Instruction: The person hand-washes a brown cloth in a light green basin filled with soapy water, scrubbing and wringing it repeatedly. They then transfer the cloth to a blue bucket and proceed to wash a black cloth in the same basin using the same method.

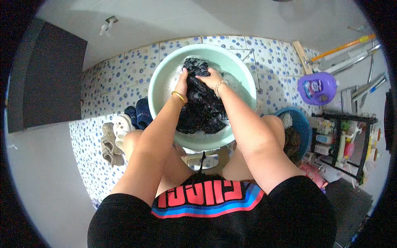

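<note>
A pale green basin (pixel 245 82) stands on the floor between my legs, with soapy suds in it. A wet black cloth, apparently a garment (pixel 201 108), fills much of it, flecked with foam. My left hand (pixel 182 84), below a gold bangle, is closed on the left edge of a bunched-up part near the basin's far side. Opposite it, my right hand (pixel 212 78), with a light bracelet at the wrist, grips the same bunch, thumb pointing inward. The two hands are a short way apart. Folds of the cloth hide some fingertips.
Dark blue slippers (pixel 143 112), white clogs (pixel 121 125) and beige shoes (pixel 109 144) lie left. To the right are a blue bucket (pixel 306 124) with cloth inside, a purple jug (pixel 319 89), a black rack (pixel 338 144) and leaning poles (pixel 341 48). A dark cabinet (pixel 58 78) juts from the left.
</note>
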A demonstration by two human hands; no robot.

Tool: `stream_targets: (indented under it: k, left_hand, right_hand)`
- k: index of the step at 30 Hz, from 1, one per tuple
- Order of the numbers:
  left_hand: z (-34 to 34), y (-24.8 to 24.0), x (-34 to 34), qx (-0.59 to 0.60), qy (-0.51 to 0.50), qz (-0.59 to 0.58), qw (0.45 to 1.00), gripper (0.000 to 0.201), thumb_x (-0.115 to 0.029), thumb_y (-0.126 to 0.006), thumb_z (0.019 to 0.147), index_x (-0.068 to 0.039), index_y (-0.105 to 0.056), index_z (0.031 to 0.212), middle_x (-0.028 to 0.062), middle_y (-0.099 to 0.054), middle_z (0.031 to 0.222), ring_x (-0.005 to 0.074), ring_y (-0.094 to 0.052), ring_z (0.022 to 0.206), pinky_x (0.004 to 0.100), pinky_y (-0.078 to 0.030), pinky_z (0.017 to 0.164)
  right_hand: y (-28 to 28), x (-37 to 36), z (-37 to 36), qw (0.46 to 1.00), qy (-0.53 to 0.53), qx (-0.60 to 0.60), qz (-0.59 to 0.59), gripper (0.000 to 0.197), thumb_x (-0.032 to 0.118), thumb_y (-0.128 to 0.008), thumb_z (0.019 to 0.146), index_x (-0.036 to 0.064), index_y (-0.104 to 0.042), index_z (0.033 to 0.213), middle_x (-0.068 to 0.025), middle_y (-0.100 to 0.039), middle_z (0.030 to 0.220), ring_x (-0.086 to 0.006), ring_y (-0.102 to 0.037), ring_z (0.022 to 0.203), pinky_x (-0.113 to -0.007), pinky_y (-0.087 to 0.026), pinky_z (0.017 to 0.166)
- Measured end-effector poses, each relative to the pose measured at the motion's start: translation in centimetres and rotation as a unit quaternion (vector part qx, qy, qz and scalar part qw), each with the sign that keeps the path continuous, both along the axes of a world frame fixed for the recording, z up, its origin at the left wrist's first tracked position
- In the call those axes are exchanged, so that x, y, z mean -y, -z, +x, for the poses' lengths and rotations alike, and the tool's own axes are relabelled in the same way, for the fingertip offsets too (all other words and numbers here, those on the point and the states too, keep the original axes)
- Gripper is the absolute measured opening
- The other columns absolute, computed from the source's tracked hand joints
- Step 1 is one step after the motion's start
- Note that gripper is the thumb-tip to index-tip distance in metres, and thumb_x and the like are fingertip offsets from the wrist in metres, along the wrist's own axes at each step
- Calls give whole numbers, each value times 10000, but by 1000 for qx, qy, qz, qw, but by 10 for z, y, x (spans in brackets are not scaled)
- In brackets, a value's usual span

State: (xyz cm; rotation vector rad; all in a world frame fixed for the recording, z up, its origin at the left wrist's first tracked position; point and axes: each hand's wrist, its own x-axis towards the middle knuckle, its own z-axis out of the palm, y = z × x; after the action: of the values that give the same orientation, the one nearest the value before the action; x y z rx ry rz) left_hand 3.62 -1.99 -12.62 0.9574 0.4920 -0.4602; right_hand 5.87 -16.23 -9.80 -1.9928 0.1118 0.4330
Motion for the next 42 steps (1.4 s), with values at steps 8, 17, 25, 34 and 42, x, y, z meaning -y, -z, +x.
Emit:
stream_targets:
  k: [8, 17, 25, 34, 42]
  left_hand:
    - [-14, -24, -3, 80, 15, -36, 996, 328, -341, -433, 852, -53, -565, 940, 67, -592, 814, 174, -563, 700, 289, -455, 655]
    - [-45, -93, 33, 41, 22, -10, 999, 222, -223, -485, 803, -30, -541, 897, 91, -577, 800, 205, -567, 687, 332, -473, 629]
    - [-30, -120, -26, 156, -34, -93, 983, 212, -144, -522, 814, -63, -492, 1008, 46, -539, 901, 159, -539, 792, 307, -474, 730]
    - [-53, -86, -27, 212, 193, 355, 890, 632, -153, -645, 625, -16, -378, 1181, 183, -512, 1054, 292, -516, 944, 364, -432, 812]
    - [-92, -75, -24, 212, 404, 499, 737, 1178, -377, -801, 419, 5, -103, 1289, 254, -384, 1201, 339, -396, 1120, 355, -371, 903]
  right_hand:
    - [-84, -39, -81, 955, -102, 161, -226, 329, 334, -476, 803, 8, -514, 823, -229, -572, 737, -378, -558, 713, -444, -440, 645]
    - [-51, 18, -46, 947, 42, 184, -261, 386, 360, -324, 876, 43, -537, 934, -234, -564, 782, -401, -534, 754, -445, -431, 686]
    - [-122, 16, -121, 918, -150, 257, -263, 855, 463, -732, 550, 1, -343, 1155, -216, -354, 1156, -368, -412, 1051, -391, -363, 883]
    - [-84, 63, -117, 987, 97, 72, 104, 285, 94, -521, 768, -79, -509, 994, -134, -586, 873, -241, -583, 790, -319, -460, 686]
    - [-207, 25, -96, 884, 275, -147, 348, 222, 147, -437, 842, -30, -520, 946, -159, -581, 911, -276, -573, 819, -415, -475, 743]
